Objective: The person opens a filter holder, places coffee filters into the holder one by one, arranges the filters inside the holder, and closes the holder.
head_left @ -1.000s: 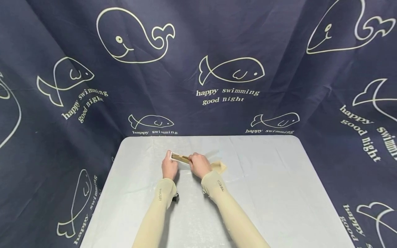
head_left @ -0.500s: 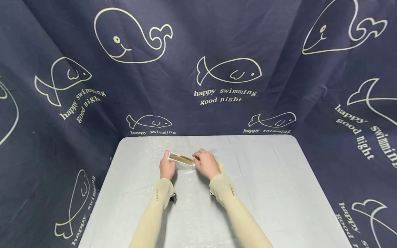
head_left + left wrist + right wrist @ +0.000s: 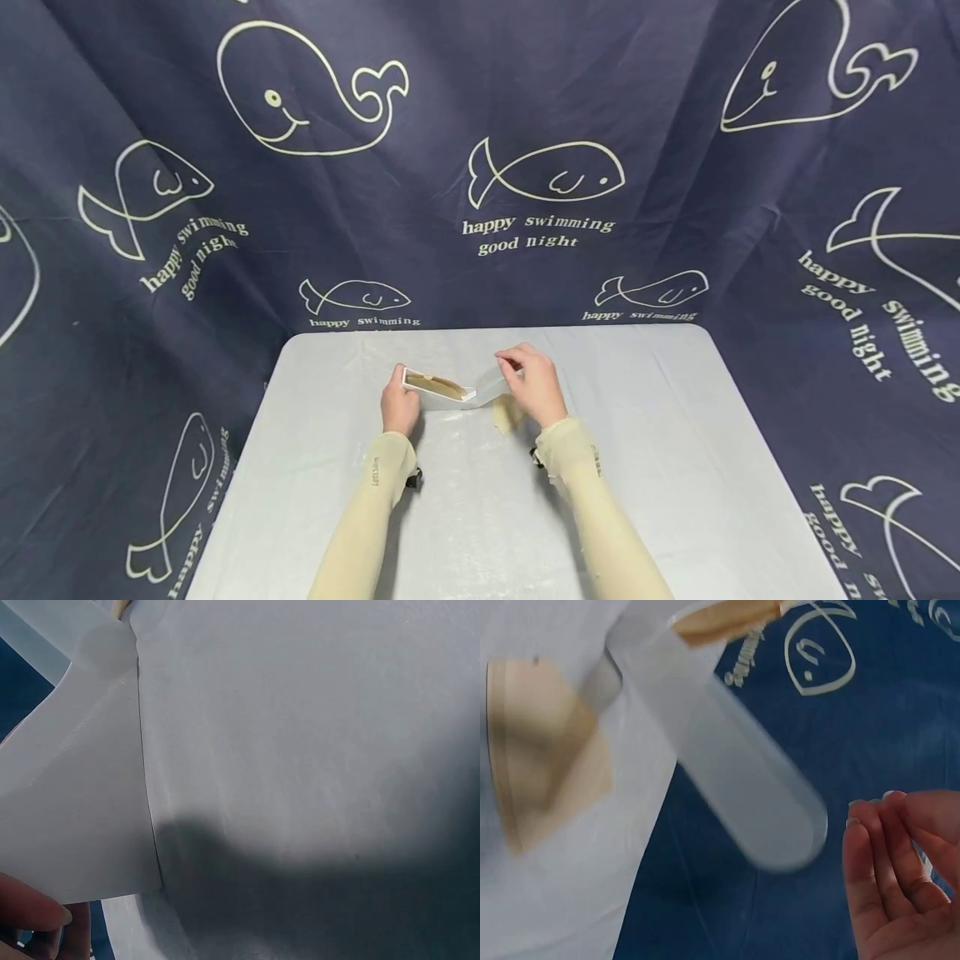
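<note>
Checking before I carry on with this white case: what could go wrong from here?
The left hand alone holds the white case, at one end, so it may slip if the flap is pushed.
The flap stands open, so tipping the case could let any contents slide out.
The tan sheet lies near the right hand, which might shift it.

Bright, even light floods the head view, the tabletop (image 3: 697,500) glowing pale with shiny streaks mid-surface! Soft shadows hug the inner sides of both sleeves (image 3: 351,533), and the navy curtain (image 3: 540,100) drinks up the light, its lettering leaning and stretching towards the side edges. Over to the left wrist: much dimmer, a broad fuzzy shadow swallowing the lower right! And the right wrist, a murky one: the white flap (image 3: 735,772) smears with blur, shadow crosses the tan piece (image 3: 544,742), while the right hand (image 3: 904,874) looks crisper.
</note>
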Action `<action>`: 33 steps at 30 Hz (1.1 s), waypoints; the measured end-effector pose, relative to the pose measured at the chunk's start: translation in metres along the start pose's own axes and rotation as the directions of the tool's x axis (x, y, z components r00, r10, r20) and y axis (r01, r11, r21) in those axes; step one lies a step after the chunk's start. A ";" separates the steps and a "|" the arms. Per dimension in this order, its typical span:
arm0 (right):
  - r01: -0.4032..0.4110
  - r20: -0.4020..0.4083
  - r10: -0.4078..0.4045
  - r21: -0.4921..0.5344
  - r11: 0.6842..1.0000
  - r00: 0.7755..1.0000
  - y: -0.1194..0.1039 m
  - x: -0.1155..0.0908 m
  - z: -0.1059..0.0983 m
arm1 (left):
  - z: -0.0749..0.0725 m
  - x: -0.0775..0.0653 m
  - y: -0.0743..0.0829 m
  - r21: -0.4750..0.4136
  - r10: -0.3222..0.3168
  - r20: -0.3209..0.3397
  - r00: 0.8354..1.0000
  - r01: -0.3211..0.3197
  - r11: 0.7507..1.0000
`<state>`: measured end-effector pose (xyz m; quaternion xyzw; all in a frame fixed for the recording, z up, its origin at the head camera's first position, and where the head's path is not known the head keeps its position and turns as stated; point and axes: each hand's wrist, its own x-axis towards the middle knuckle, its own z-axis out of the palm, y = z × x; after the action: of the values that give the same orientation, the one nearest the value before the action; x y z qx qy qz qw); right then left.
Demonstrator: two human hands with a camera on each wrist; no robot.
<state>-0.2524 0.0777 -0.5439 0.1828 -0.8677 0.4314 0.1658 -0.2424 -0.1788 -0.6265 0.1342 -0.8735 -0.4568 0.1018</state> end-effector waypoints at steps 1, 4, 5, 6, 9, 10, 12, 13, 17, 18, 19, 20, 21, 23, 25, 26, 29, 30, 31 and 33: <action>-0.013 -0.011 0.013 0.006 1.000 1.000 0.003 0.001 -0.004 | 0.000 0.000 0.000 -0.004 -0.001 -0.001 1.000 0.001 1.000; -0.045 -0.037 0.045 0.008 0.999 0.998 0.012 0.002 -0.016 | 0.001 0.000 -0.001 -0.001 0.007 -0.005 1.000 -0.007 1.000; -0.057 -0.044 0.057 0.008 0.998 0.997 0.016 0.002 -0.019 | 0.001 0.000 -0.001 0.001 0.010 -0.007 1.000 -0.010 1.000; -0.070 -0.055 0.070 0.007 0.998 0.996 0.020 0.001 -0.022 | 0.001 0.000 -0.001 0.004 0.010 -0.008 1.000 -0.010 1.000; -0.119 -0.079 0.120 0.016 0.993 0.990 0.032 -0.001 -0.027 | 0.000 -0.001 0.000 0.006 0.003 0.001 1.000 -0.003 1.000; -0.139 -0.082 0.141 0.020 0.990 0.987 0.036 -0.002 -0.027 | 0.000 -0.002 0.000 0.005 -0.002 0.004 1.000 0.002 1.000; -0.180 -0.085 0.182 0.027 0.983 0.980 0.045 -0.006 -0.026 | 0.000 -0.002 0.001 0.004 -0.011 0.007 1.000 0.011 1.000; -0.203 -0.083 0.205 0.032 0.979 0.975 0.049 -0.008 -0.025 | 0.000 -0.002 0.001 0.005 -0.011 0.006 1.000 0.011 1.000; -0.321 -0.075 0.325 0.060 0.945 0.943 0.065 -0.019 -0.016 | 0.001 -0.002 0.002 0.014 0.002 -0.011 1.000 -0.002 1.000; -0.355 -0.071 0.359 0.061 0.933 0.931 0.069 -0.022 -0.013 | 0.001 -0.002 0.002 0.015 0.005 -0.013 1.000 -0.004 1.000; -0.390 -0.065 0.394 0.060 0.919 0.917 0.073 -0.025 -0.009 | 0.001 -0.002 0.001 0.019 0.010 -0.016 1.000 -0.010 1.000; -0.423 -0.055 0.425 0.056 0.905 0.903 0.077 -0.028 -0.005 | 0.002 -0.002 0.001 0.021 0.011 -0.018 1.000 -0.010 1.000; -0.447 -0.041 0.449 0.049 0.893 0.892 0.081 -0.031 -0.001 | 0.002 -0.001 0.000 0.024 0.011 -0.020 1.000 -0.011 1.000; -0.487 0.004 0.487 0.026 0.873 0.873 0.087 -0.037 0.007 | 0.003 -0.001 -0.001 0.029 0.015 -0.023 1.000 -0.015 0.999; -0.507 0.064 0.507 -0.015 0.862 0.860 0.092 -0.042 0.015 | 0.003 0.000 -0.002 0.039 0.025 -0.032 0.999 -0.024 0.999; -0.513 0.091 0.514 -0.035 0.858 0.853 0.093 -0.044 0.018 | 0.004 0.000 -0.003 0.039 0.027 -0.034 0.999 -0.025 0.999; -0.512 0.131 0.522 -0.103 0.853 0.843 0.096 -0.050 0.028 | 0.004 0.000 -0.003 0.040 0.040 -0.035 0.999 -0.038 0.998; -0.504 0.132 0.517 -0.120 0.855 0.846 0.096 -0.051 0.031 | 0.004 0.000 -0.003 0.037 0.040 -0.035 0.999 -0.039 0.999; -0.494 0.132 0.509 -0.133 0.859 0.850 0.096 -0.052 0.033 | 0.004 0.000 -0.003 0.032 0.039 -0.035 0.999 -0.038 0.999; -0.464 0.134 0.484 -0.156 0.872 0.865 0.096 -0.053 0.038 | 0.004 0.000 -0.004 0.030 0.037 -0.038 0.999 -0.036 0.999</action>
<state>-0.2553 0.1105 -0.6551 -0.0104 -0.9209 0.3896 -0.0091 -0.2432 -0.1778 -0.6316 0.1284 -0.8803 -0.4393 0.1248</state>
